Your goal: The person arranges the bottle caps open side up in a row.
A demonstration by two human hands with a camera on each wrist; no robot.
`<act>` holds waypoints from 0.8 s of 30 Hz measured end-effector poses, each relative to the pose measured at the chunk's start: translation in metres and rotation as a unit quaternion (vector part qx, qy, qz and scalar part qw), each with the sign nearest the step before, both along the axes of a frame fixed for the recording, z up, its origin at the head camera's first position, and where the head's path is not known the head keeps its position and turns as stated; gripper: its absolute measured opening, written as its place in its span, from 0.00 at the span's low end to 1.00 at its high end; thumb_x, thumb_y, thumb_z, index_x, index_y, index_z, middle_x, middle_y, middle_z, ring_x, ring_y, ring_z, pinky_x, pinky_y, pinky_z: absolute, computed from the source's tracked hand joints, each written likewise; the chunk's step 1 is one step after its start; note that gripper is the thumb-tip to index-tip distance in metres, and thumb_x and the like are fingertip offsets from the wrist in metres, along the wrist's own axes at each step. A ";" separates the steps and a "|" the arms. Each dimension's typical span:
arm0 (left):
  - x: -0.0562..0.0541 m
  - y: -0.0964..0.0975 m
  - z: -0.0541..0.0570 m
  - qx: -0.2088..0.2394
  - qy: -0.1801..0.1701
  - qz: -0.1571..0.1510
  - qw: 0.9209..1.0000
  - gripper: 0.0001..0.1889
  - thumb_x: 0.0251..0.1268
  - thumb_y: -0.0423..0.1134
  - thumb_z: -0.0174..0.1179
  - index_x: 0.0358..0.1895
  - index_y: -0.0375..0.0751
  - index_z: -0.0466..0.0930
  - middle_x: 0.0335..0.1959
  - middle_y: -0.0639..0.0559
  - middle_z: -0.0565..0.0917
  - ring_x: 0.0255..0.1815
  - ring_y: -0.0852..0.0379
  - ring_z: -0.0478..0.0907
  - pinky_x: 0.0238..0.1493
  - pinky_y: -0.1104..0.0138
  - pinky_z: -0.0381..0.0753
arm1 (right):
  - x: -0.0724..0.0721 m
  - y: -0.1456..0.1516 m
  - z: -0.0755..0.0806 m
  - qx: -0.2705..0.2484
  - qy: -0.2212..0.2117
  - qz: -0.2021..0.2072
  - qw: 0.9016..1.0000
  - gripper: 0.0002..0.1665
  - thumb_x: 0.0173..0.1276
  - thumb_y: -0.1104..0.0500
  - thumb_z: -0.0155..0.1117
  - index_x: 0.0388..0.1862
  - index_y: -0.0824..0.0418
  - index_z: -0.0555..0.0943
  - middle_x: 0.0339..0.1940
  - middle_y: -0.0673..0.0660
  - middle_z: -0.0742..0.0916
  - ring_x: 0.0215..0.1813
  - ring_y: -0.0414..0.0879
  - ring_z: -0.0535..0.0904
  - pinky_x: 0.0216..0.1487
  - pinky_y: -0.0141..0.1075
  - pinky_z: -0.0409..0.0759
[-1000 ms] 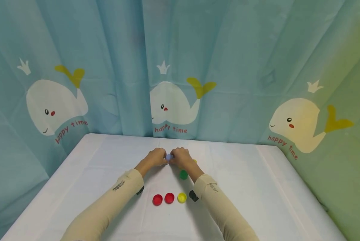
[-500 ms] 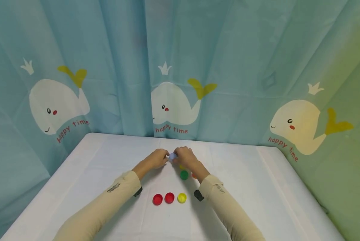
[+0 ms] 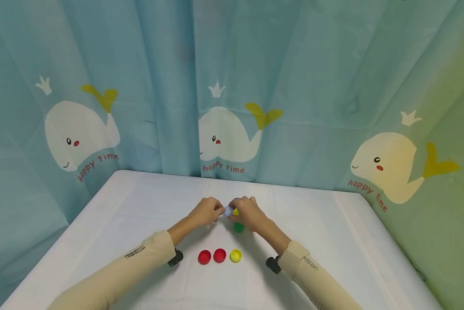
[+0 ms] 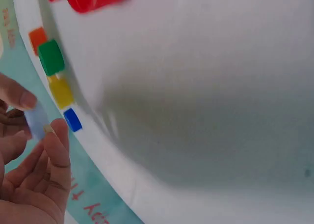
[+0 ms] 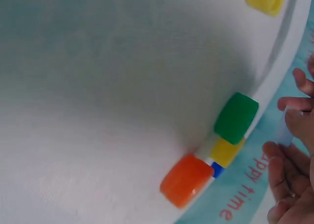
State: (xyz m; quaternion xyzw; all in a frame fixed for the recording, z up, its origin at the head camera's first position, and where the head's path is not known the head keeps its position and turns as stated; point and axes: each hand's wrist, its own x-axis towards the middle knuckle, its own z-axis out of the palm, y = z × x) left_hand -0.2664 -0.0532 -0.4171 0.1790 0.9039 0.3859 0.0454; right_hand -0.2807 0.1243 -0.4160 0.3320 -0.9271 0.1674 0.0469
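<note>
Head view: the pale blue disc [image 3: 228,211] is held above the white table [image 3: 313,228].
Left hand [image 3: 204,212]: its fingers are curled in, and the disc's edge is pinched at the fingertips.
Right hand [image 3: 251,214]: the disc's other side is gripped between bent thumb and fingers.
Far row: a green piece [image 4: 51,57], yellow piece [image 4: 61,92] and blue piece [image 4: 72,120] are lined up, with an orange piece [image 5: 187,181] near the green.
Front row: a red cup [image 3: 204,257], second red cup [image 3: 219,255] and yellow cup [image 3: 235,255] are placed side by side.
</note>
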 end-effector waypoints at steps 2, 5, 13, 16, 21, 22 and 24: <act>0.004 0.001 0.000 0.014 -0.002 -0.009 1.000 0.10 0.67 0.35 0.57 0.40 0.29 0.81 0.29 0.45 0.83 0.21 0.57 0.76 0.22 0.70 0.75 | 0.005 0.004 0.004 0.003 0.007 0.017 1.000 0.17 0.56 0.56 0.73 0.41 0.64 0.82 0.34 0.51 0.85 0.36 0.45 0.76 0.38 0.36 0.67; 0.010 0.002 -0.001 0.034 0.003 -0.011 0.999 0.11 0.67 0.36 0.58 0.43 0.29 0.79 0.33 0.45 0.83 0.24 0.55 0.78 0.25 0.70 0.76 | 0.011 0.008 0.010 -0.003 -0.019 0.033 0.999 0.17 0.57 0.59 0.72 0.42 0.65 0.79 0.34 0.52 0.84 0.36 0.44 0.78 0.41 0.32 0.74; 0.030 0.004 0.004 0.097 -0.027 -0.022 0.995 0.10 0.66 0.36 0.58 0.41 0.29 0.77 0.30 0.45 0.84 0.28 0.49 0.81 0.27 0.66 0.80 | 0.032 0.018 0.010 -0.086 -0.104 0.054 0.989 0.18 0.59 0.63 0.69 0.45 0.67 0.73 0.33 0.54 0.84 0.33 0.41 0.79 0.34 0.27 0.78; 0.040 0.002 0.005 0.125 -0.059 -0.033 0.990 0.10 0.65 0.36 0.59 0.40 0.29 0.77 0.28 0.45 0.84 0.27 0.49 0.81 0.28 0.64 0.81 | 0.045 0.022 0.008 -0.119 -0.125 0.065 0.983 0.18 0.60 0.63 0.69 0.45 0.67 0.74 0.33 0.53 0.84 0.32 0.40 0.79 0.32 0.27 0.78; 0.051 0.000 0.004 0.174 -0.100 -0.042 0.979 0.12 0.64 0.35 0.60 0.42 0.26 0.78 0.28 0.44 0.84 0.27 0.49 0.82 0.30 0.64 0.82 | 0.058 0.026 0.006 -0.171 -0.178 0.060 0.967 0.17 0.61 0.62 0.68 0.47 0.65 0.75 0.32 0.51 0.84 0.31 0.38 0.80 0.32 0.30 0.79; 0.053 0.000 0.005 0.180 -0.104 -0.043 0.977 0.13 0.63 0.35 0.60 0.43 0.26 0.78 0.28 0.44 0.84 0.28 0.49 0.82 0.30 0.64 0.82 | 0.059 0.027 0.005 -0.183 -0.187 0.059 0.963 0.17 0.61 0.62 0.68 0.47 0.65 0.75 0.32 0.51 0.84 0.30 0.39 0.80 0.31 0.31 0.79; 0.055 0.001 0.006 0.189 -0.109 -0.043 0.975 0.14 0.63 0.35 0.61 0.45 0.25 0.78 0.29 0.45 0.84 0.28 0.49 0.82 0.31 0.63 0.82 | 0.062 0.028 0.004 -0.213 -0.218 0.053 0.951 0.17 0.62 0.61 0.67 0.48 0.66 0.76 0.32 0.52 0.83 0.29 0.41 0.80 0.32 0.34 0.80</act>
